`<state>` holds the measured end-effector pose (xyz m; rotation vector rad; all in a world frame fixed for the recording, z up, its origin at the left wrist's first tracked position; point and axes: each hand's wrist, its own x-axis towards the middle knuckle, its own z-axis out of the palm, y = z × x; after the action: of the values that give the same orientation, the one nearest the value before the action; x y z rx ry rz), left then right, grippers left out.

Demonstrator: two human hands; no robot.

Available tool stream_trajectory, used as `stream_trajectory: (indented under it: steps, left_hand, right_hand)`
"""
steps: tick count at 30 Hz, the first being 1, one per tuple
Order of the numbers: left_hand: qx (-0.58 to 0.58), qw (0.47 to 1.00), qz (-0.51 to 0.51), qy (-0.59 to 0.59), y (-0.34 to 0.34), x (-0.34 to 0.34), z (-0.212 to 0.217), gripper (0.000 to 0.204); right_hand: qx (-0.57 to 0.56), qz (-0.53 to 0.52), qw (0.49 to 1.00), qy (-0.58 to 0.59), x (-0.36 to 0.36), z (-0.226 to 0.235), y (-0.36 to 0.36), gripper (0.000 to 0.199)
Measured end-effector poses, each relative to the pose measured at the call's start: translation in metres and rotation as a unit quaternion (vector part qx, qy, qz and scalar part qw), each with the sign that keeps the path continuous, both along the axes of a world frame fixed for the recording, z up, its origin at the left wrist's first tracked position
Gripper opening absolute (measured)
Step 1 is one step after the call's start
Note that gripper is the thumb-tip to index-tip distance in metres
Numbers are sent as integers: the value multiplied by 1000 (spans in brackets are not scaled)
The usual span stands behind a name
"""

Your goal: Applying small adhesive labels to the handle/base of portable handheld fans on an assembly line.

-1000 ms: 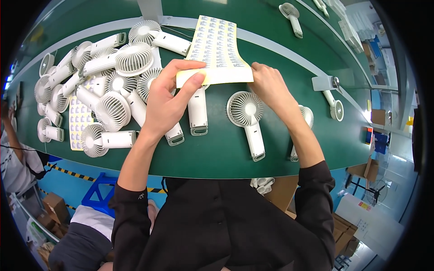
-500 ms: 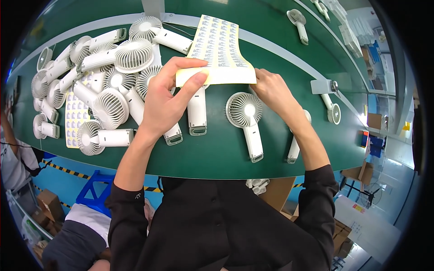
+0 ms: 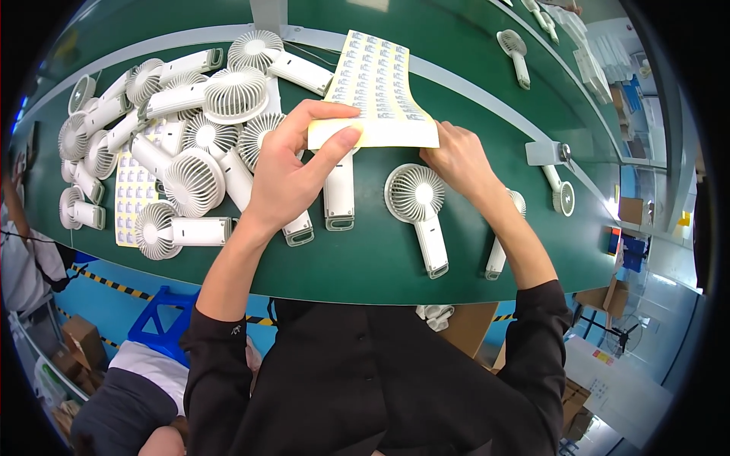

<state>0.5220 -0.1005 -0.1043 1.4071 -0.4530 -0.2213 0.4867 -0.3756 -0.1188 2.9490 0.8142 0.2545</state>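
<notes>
A yellow-backed sheet of small printed stickers (image 3: 370,85) is held up over the table, its near edge bent toward me. My left hand (image 3: 285,175) pinches the sheet's near left corner, thumb on top. My right hand (image 3: 461,161) is closed at the near right corner, with its fingertips partly hidden; it appears to grip the edge there. Under the sheet lies a white handheld fan, of which the handle (image 3: 339,196) shows. Another white handheld fan (image 3: 416,194) lies face up between my hands, and a further fan (image 3: 496,257) is partly covered by my right forearm.
A heap of white handheld fans (image 3: 194,181) covers the table's left side, with another sticker sheet (image 3: 135,199) under it. More fans lie to the right (image 3: 563,197) and far right (image 3: 515,57). A metal bracket (image 3: 546,152) stands at right. A person's sleeve (image 3: 34,262) shows at far left.
The view has shifted slightly. Both hands and the sheet sit a little further right and nearer to me, with the grip unchanged. The fans on the table have not visibly moved.
</notes>
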Motion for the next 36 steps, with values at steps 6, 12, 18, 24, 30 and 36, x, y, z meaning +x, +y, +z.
stream_trajectory:
  steps: [6, 12, 18, 24, 30, 36]
  left_hand:
    - [-16, 1000, -3, 11, -1, -1, 2, 24]
    - [-35, 999, -4, 16, -6, -3, 2, 24]
    - [47, 995, 26, -85, -5, -1, -7, 23]
    - [146, 951, -17, -273, -20, -15, -6, 49]
    - [64, 989, -68, -111, -21, -19, -6, 42]
    - [73, 991, -89, -71, -16, -15, -12, 34]
  right_hand:
    - [1, 37, 998, -54, -4, -8, -5, 11]
    - [39, 24, 997, -55, 0, -8, -17, 8]
    - [420, -190, 884, -75, -14, 50, 5, 4]
    - [614, -234, 742, 134, -33, 78, 78, 11]
    - [717, -210, 637, 189, -30, 69, 87, 15]
    - [599, -178, 766, 149, -30, 65, 76, 15]
